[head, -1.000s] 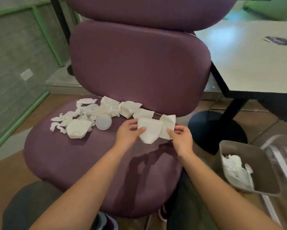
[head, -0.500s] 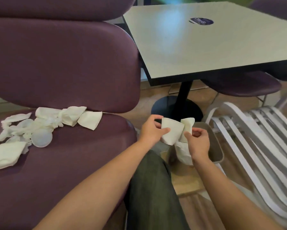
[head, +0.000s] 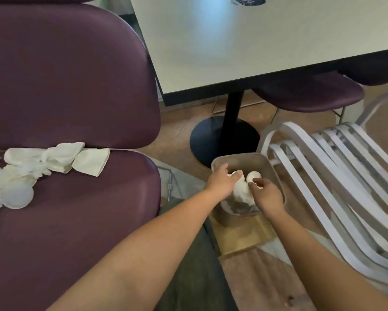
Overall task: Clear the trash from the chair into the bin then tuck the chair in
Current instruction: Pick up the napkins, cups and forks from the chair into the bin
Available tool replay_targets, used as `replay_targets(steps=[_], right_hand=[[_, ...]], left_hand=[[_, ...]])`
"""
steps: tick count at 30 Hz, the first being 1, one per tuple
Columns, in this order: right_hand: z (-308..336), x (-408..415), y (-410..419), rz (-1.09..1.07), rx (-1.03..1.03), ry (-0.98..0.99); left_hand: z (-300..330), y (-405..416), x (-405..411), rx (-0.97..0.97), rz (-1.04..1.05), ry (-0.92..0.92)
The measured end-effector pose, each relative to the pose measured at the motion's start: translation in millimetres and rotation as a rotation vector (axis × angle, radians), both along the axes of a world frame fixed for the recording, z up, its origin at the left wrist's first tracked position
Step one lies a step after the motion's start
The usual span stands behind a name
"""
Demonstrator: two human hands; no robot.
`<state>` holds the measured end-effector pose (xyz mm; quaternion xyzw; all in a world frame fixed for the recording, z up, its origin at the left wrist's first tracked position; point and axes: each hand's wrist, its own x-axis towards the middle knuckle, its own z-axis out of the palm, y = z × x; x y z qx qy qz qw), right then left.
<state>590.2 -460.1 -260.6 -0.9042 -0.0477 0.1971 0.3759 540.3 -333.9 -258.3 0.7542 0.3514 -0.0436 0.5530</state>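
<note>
The purple chair (head: 76, 221) fills the left side. Several white paper pieces and a clear lid (head: 54, 162) lie along the back of its seat. A grey rectangular bin (head: 244, 156) stands on the floor to the chair's right, with white crumpled trash (head: 242, 190) inside. Both hands hover over the bin's opening. My left hand (head: 220, 182) has relaxed fingers, its thumb touching the white trash. My right hand (head: 267, 196) hangs with loosely curled fingers just right of the trash, and nothing is gripped in it.
A pale table (head: 256, 41) on a black pedestal base (head: 222, 135) stands behind the bin. Another purple chair (head: 307, 95) is tucked under its far side. A white slatted chair (head: 334, 176) lies close on the bin's right. My leg is below the bin.
Both hands carried two white paper pieces from the chair seat rightward and down to the bin. The pieces have left my fingers and lie in the bin.
</note>
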Motion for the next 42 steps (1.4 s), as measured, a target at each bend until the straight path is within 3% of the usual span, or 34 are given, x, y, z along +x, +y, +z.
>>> replay_targets(steps=[9, 21, 34, 42], right_hand=[[30.5, -29.5, 61.3, 0.113, 0.152, -0.018], [68.0, -110.2, 168.4, 0.407, 0.198, -0.093], [66.4, -207.7, 275.0, 0.633, 0.178, -0.093], [49.6, -242.2, 332.0, 0.759, 0.157, -0.108]], left_hand=[[23.8, 48.1, -39.4, 0.063, 0.126, -0.160], [51.8, 151.2, -146.4, 0.255, 0.430, -0.187], [58.0, 237.8, -283.2, 0.332, 0.630, -0.087], [43.3, 283.5, -341.6, 0.495, 0.561, 0.021]])
